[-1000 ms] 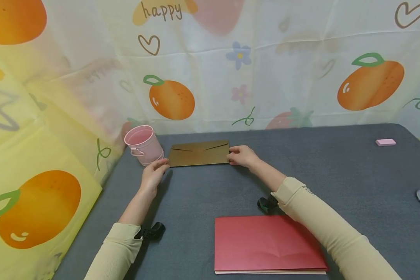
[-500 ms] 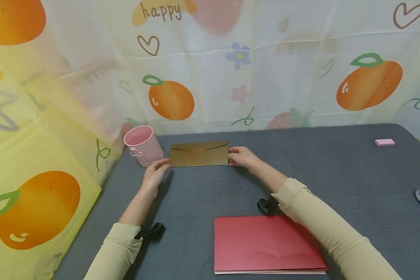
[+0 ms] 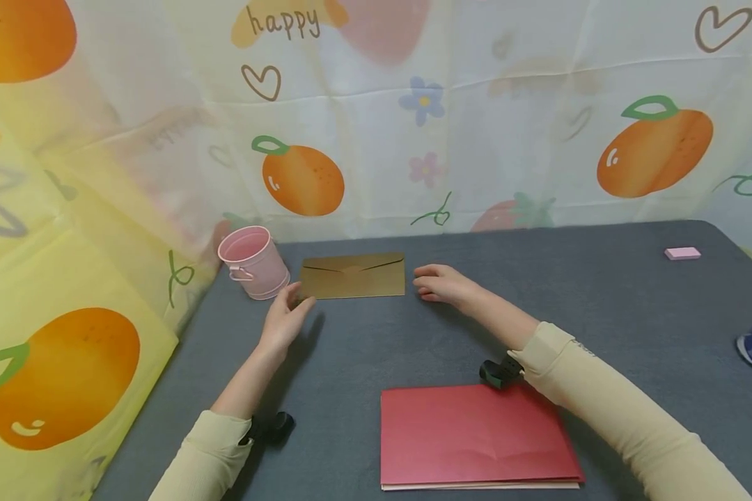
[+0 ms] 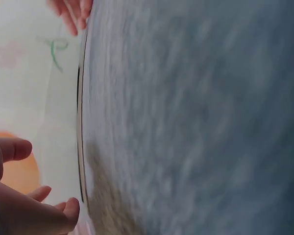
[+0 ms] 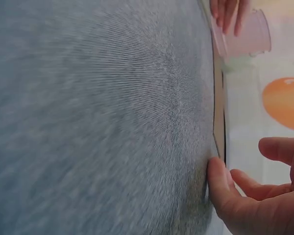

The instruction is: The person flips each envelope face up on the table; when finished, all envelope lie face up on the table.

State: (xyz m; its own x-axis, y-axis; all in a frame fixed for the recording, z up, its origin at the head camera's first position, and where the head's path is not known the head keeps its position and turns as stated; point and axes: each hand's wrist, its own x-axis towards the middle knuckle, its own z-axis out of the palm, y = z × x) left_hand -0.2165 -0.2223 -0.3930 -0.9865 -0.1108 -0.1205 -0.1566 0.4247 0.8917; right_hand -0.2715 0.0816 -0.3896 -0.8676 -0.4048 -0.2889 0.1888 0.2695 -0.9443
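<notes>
A gold envelope [image 3: 353,276] lies flat on the grey table [image 3: 601,306], flap side up, near the back. My left hand [image 3: 286,316] hovers at its near-left corner with relaxed fingers and holds nothing; whether the fingertips touch the corner is unclear. My right hand [image 3: 441,284] rests on the table a small gap to the right of the envelope, fingers loose and empty. The left wrist view shows the left hand [image 4: 24,210] beside the envelope's thin edge [image 4: 80,147]. In the right wrist view the right hand [image 5: 255,196] sits just short of the envelope's edge [image 5: 219,112].
A small pink bucket [image 3: 253,261] stands just left of the envelope. A red folder [image 3: 476,435] lies at the table's near edge, under my right forearm. A pink eraser [image 3: 682,253] sits far right. A fruit-print curtain [image 3: 376,139] closes off the back and left.
Both hands have let go of the envelope's ends. The right hand drew away to the right, and the left hand pulled back toward me. The envelope stays flat.
</notes>
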